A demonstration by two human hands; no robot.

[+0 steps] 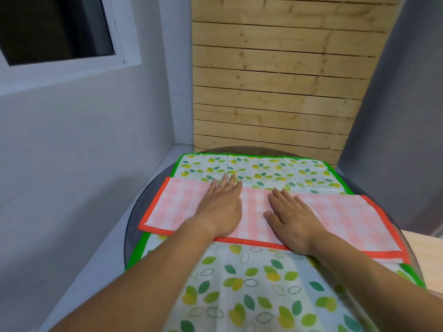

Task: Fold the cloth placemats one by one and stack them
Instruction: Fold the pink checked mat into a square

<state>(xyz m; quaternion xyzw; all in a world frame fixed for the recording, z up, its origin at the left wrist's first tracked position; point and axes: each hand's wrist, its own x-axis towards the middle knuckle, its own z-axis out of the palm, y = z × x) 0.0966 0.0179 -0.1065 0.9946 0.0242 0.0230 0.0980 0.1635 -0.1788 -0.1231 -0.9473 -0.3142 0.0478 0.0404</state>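
Pressing flat on the pink checked placemat, both palms down, fingers spread and straight, gripping nothing. Left hand on the left-centre of the mat, fingertips reaching past its far edge onto the leaf-print placemat. Right hand just beside it, right of centre, thumb pointing toward the left hand. Bare forearms entering from the bottom of the head view.

Lying folded as a long strip with an orange border, across the middle of the larger leaf-print mat, ends overhanging that mat's green-bordered sides a little. Spread open underneath, covering most of a round dark table, near part running under the arms toward the camera. Beyond the table, a wooden slat panel; to the left, a grey wall with a white-framed window. At far right, a strip of pale wood surface.
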